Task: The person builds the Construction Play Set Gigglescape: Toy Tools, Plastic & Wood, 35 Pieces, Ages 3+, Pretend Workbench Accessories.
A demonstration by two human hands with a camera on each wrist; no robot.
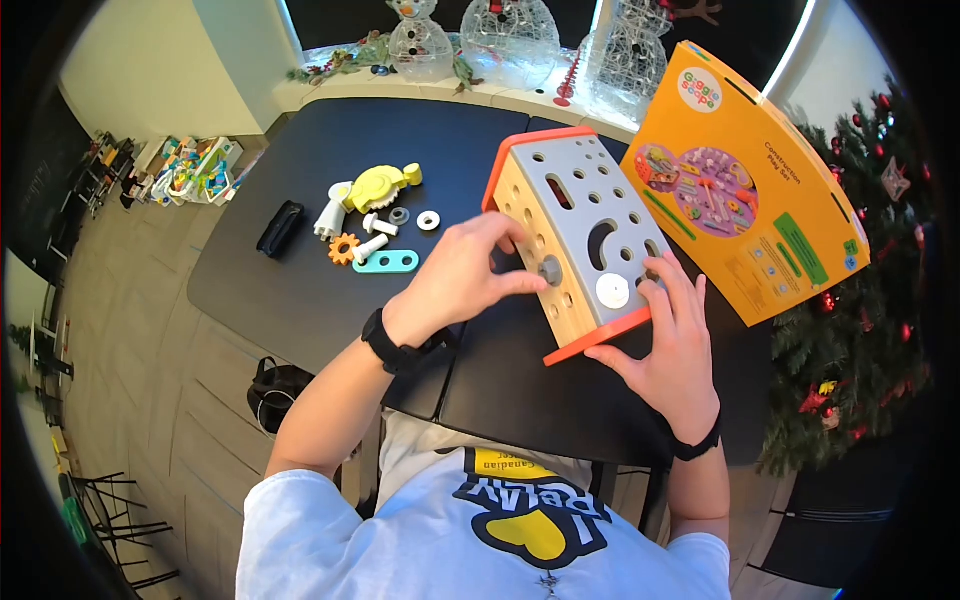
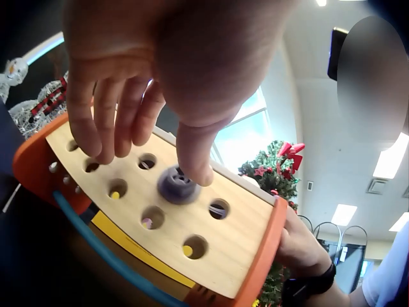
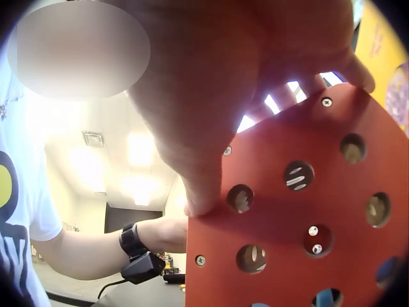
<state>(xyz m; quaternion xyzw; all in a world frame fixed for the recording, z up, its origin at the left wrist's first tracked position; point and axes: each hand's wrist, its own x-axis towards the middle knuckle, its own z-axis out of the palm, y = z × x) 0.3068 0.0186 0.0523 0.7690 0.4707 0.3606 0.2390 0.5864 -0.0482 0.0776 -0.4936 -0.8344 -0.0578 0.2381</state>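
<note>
A toy workbench box [image 1: 572,165] stands tilted on the dark table, with a perforated grey panel, pale wood side panel [image 2: 131,208] and red end panel [image 3: 275,217]. My right hand [image 1: 672,350] holds its near end, thumb at the red panel and fingers over the grey panel. A round grey piece with a slotted face [image 2: 177,185] sits at a hole in the wood side. My left hand [image 1: 465,265] has its thumb tip on that piece, the other fingers reaching over the holes beside it. A white round piece [image 1: 612,291] sits on the grey panel near my right fingers.
Left on the table [image 1: 290,325] lie a yellow-and-white toy tool [image 1: 380,188], white bolts [image 1: 371,248], an orange gear [image 1: 343,249], a teal holed strip [image 1: 386,262], washers and a black case [image 1: 281,229]. An orange packaging box [image 1: 735,270] stands right, beside a decorated tree [image 1: 850,350].
</note>
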